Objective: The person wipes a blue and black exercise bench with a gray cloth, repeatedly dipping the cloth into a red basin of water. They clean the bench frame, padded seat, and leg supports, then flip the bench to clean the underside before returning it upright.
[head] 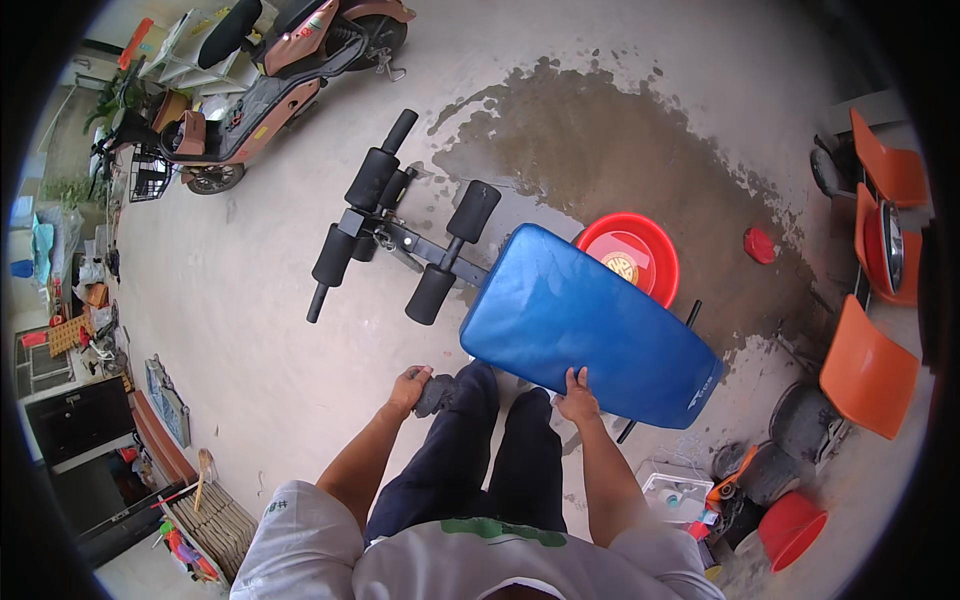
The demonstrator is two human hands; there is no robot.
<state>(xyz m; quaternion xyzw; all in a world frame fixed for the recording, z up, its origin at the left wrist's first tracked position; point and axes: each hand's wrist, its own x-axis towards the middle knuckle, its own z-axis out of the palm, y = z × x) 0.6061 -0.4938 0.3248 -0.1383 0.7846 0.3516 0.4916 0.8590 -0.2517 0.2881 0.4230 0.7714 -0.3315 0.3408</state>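
Observation:
My left hand point(410, 389) grips a crumpled dark grey cloth point(436, 396) beside my left thigh. In front of me stands a sit-up bench with a blue padded board point(577, 307), its surface shiny and apparently wet in patches. My right hand point(578, 397) holds the near long edge of that board, fingers on top and thumb at the side. Black foam rollers point(452, 253) on a black metal frame point(420, 244) extend from the board's left end. Partly behind the board sits a red plastic basin point(660, 251) with a gold pattern on its bottom.
Wet concrete point(570, 142) spreads beyond the bench, with a red object point(759, 245) lying on it. A pink electric scooter point(277, 112) is parked at upper left. Orange chairs point(870, 367) line the right side, near dark pans point(802, 420), a red bucket point(791, 531) and a white box point(675, 491).

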